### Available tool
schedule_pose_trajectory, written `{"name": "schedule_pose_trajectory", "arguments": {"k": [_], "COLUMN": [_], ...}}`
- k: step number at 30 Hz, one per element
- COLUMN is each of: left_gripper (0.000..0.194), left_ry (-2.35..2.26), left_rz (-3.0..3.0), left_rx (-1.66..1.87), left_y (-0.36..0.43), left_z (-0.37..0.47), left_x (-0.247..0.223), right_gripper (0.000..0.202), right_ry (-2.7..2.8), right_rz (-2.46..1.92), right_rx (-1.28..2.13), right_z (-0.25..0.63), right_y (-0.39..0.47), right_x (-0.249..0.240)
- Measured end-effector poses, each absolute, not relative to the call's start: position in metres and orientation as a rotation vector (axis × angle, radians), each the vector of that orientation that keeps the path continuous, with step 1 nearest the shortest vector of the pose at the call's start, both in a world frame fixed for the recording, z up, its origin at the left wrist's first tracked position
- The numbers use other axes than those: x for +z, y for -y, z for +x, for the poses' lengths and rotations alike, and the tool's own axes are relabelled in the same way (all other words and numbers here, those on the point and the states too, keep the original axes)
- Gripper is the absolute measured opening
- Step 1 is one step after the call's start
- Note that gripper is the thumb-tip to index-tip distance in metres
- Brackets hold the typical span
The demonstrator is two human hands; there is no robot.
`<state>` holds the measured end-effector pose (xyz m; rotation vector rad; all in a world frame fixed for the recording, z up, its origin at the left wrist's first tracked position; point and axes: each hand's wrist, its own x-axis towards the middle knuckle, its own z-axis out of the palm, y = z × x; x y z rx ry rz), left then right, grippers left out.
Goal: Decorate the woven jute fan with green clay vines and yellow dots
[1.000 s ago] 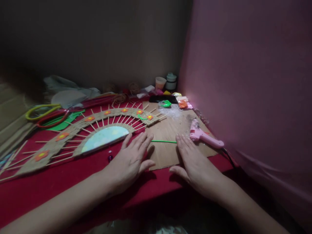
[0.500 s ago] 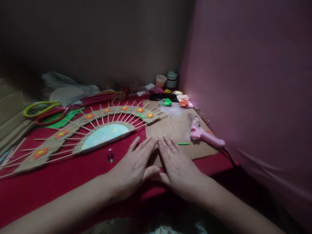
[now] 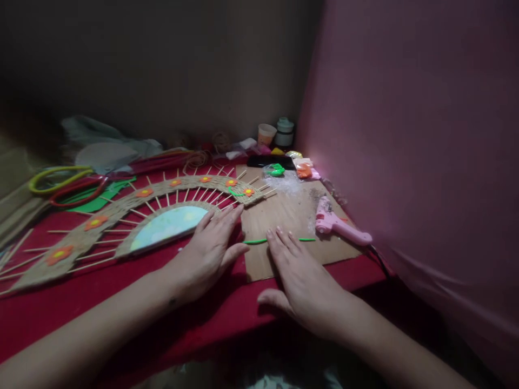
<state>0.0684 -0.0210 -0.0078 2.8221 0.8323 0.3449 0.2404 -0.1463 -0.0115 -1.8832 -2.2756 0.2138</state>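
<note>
A thin green strand [image 3: 256,241] lies across the brown board [image 3: 279,210]. My right hand [image 3: 298,275] rests flat with its fingertips over the strand's middle; the thumb is spread to the left. Left of the board, my left hand [image 3: 208,251] is open, palm down, near the strand's left end and the half-round light blue panel [image 3: 168,227]. Around that panel curves a woven fan-shaped band [image 3: 121,208] with thin sticks and orange flowers. Nothing is seen gripped in either hand.
A pink glue gun [image 3: 340,227] lies on the board's right side. Behind are a green clay packet [image 3: 275,170], an orange clay packet [image 3: 304,170], a dark flat object [image 3: 270,161], a paper cup [image 3: 266,134] and a jar [image 3: 285,132]. Scissors [image 3: 77,186] lie at left on the red cloth [image 3: 227,319].
My hands have moved apart, the left one shifting left. More of the green strand now shows between and beyond them. The view has shifted slightly.
</note>
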Motion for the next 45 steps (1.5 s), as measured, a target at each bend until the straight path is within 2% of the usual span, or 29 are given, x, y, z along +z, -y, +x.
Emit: {"name": "schedule_pose_trajectory", "arguments": {"k": [4,9,13,16,21,33,35,39,45], "left_gripper": [0.057,0.036,0.017,0.012,0.015,0.01,0.004,0.012,0.007], "left_ry": [-0.795,-0.754,-0.69,-0.713,-0.771,-0.838,-0.787,-0.729,-0.717], "left_rz": [2.786,2.791,2.72,2.73,2.661,2.797,2.728,2.657,2.641], "left_rx": [0.396,0.529,0.502,0.438,0.374,0.537,0.55,0.541,0.505], "left_y": [0.026,0.027,0.025,0.024,0.022,0.027,0.027,0.024,0.023], "left_z": [0.07,0.075,0.073,0.074,0.079,0.078,0.078,0.079,0.079], "left_x": [-0.003,-0.001,-0.005,-0.007,-0.012,-0.01,-0.011,-0.016,-0.014], "right_gripper": [0.092,0.087,0.068,0.054,0.046,0.036,0.036,0.035,0.027], "right_ry": [2.257,2.215,2.132,2.121,2.104,2.119,2.127,2.182,2.209], "right_rz": [-1.875,-1.889,-1.872,-1.849,-1.845,-1.767,-1.768,-1.774,-1.799], "right_rx": [0.213,0.28,0.143,-0.029,-0.32,-0.672,-0.677,-0.623,-0.457], "right_z": [0.241,0.254,0.274,0.287,0.294,0.298,0.3,0.302,0.303], "right_y": [0.152,0.137,0.146,0.157,0.162,0.155,0.155,0.154,0.154], "right_x": [-0.014,-0.003,-0.008,-0.018,-0.023,-0.029,-0.029,-0.029,-0.027]}}
